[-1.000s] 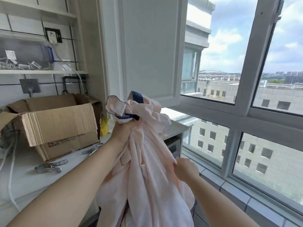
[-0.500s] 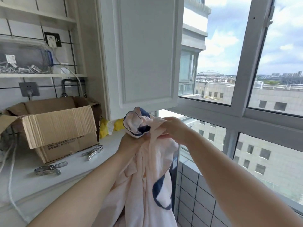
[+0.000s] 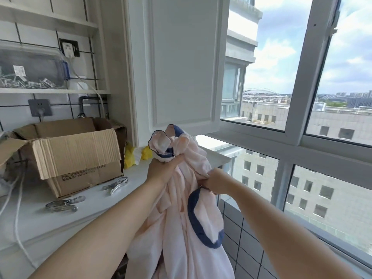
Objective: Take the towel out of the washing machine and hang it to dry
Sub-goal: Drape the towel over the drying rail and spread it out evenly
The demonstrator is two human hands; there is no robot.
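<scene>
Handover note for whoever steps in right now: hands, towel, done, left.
Left hand: grips the bunched top of the pink towel, held up in front of the white cabinet door.
Right hand: pinches a fold lower down, beside the navy trim.
Towel: out of the machine, crumpled, hanging from both hands; the washing machine is not in view.
Two metal clips lie on the counter beside the cardboard box.
Done: towel removed.
Left: spread it out and hang it; no rack or line is in view.
</scene>
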